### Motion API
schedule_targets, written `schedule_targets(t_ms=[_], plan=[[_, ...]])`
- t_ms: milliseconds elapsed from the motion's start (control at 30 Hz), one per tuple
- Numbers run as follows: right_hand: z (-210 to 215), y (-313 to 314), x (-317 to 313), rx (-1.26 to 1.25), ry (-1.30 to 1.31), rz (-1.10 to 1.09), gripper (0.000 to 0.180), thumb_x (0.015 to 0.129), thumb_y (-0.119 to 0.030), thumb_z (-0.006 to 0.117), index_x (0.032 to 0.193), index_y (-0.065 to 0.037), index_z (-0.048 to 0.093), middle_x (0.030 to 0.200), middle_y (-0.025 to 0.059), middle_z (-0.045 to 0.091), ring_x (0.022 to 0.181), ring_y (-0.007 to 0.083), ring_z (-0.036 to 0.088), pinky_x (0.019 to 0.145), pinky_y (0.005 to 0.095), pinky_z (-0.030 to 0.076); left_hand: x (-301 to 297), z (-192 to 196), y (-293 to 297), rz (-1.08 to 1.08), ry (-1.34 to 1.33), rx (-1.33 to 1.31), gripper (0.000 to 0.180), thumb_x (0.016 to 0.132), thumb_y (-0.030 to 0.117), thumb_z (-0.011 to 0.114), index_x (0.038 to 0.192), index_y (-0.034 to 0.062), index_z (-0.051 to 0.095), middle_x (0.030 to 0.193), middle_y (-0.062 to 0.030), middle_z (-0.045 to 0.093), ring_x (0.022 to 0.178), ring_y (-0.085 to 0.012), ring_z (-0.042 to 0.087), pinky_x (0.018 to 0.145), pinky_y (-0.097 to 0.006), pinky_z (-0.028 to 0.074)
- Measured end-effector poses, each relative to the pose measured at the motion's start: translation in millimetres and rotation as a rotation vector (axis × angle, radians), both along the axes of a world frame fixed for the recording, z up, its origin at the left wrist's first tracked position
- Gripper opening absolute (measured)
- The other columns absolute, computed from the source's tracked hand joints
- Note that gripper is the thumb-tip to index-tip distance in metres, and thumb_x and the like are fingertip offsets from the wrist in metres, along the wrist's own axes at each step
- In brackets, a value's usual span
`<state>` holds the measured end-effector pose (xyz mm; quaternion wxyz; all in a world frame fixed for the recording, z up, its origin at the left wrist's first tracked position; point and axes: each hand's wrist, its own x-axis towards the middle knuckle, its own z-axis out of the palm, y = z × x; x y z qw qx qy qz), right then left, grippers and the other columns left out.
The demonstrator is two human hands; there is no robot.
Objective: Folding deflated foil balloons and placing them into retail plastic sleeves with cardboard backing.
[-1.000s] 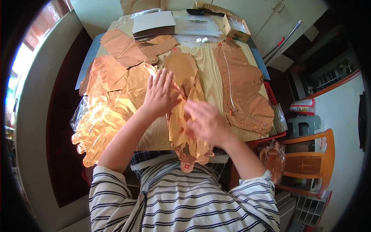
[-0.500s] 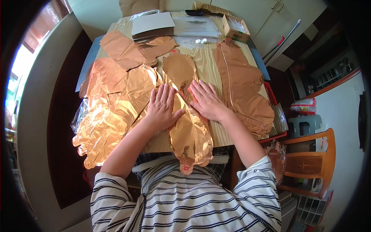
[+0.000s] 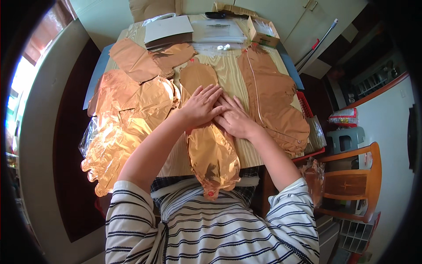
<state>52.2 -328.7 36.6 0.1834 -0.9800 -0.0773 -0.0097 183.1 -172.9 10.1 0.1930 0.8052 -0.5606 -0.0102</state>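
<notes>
A flat, uninflated copper-coloured foil balloon [image 3: 213,154] lies lengthwise down the middle of the table, its near end with a small red mark hanging over the front edge. My left hand [image 3: 203,104] rests flat across the balloon's middle, fingers stretched out and pointing up to the right. Beside it, my right hand [image 3: 237,119] lies palm down, its fingers partly covered by the left hand. Neither hand grips anything. The part of the balloon under the hands is hidden.
Shiny copper foil balloons [image 3: 127,119] are heaped at the left, overhanging the front edge. More flat foil balloons [image 3: 274,97] lie at the right. At the back are a stack of card [image 3: 169,30], clear plastic bags [image 3: 217,31] and a small box [image 3: 263,31]. A wooden chair [image 3: 347,182] stands right.
My left hand has moved right and slightly up, from the balloon's left edge onto its middle and over the right hand's fingers. My right hand has stayed nearly in place.
</notes>
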Motion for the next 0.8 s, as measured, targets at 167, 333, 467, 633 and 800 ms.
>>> schedule_targets(t_ms=[167,333,467,633,800], plan=[[-7,-20,-20,0.160,-0.053,0.018,0.061,0.107,-0.038,0.042,0.157,-0.004,0.033,0.165,0.0164,0.027,0.154,0.0329,0.019,0.126,0.0479,0.012,-2,-6,6,-0.009,-0.035,-0.062,0.076,0.101,0.055,0.045,0.154,0.0016,0.036,0.160,-0.0194,0.035,0.151,-0.0338,0.029,0.124,-0.050,0.019],[-12,-12,-50,-0.105,-0.046,0.045,0.066,0.106,-0.041,0.043,0.156,0.000,0.031,0.165,0.0177,0.025,0.154,0.0327,0.019,0.126,0.0483,0.012,-4,-2,7,0.011,-0.090,-0.023,0.076,0.099,0.052,0.053,0.153,0.0012,0.037,0.160,-0.0191,0.035,0.151,-0.0333,0.029,0.124,-0.050,0.020],[-5,-2,-77,-0.167,-0.020,0.092,0.068,0.106,-0.045,0.042,0.157,-0.002,0.029,0.165,0.0178,0.024,0.154,0.0337,0.019,0.125,0.0496,0.012,-1,-6,7,0.003,-0.094,-0.042,0.074,0.098,0.049,0.055,0.152,0.0016,0.038,0.159,-0.0181,0.037,0.151,-0.0333,0.029,0.124,-0.049,0.020],[2,7,-113,-0.128,0.034,0.122,0.071,0.095,-0.032,0.057,0.155,-0.002,0.033,0.166,0.0163,0.023,0.155,0.0324,0.017,0.126,0.0519,0.009,-1,-4,6,0.016,-0.075,-0.032,0.072,0.098,0.049,0.055,0.151,0.0018,0.039,0.158,-0.0181,0.038,0.150,-0.0338,0.030,0.123,-0.050,0.021],[11,17,-148,0.001,0.105,0.162,0.063,0.095,-0.031,0.058,0.147,0.003,0.044,0.163,0.0199,0.027,0.155,0.0345,0.016,0.125,0.0549,0.008,-4,0,5,0.031,-0.062,-0.026,0.071,0.099,0.048,0.054,0.151,0.0024,0.040,0.158,-0.0182,0.038,0.149,-0.0339,0.031,0.123,-0.050,0.021]])
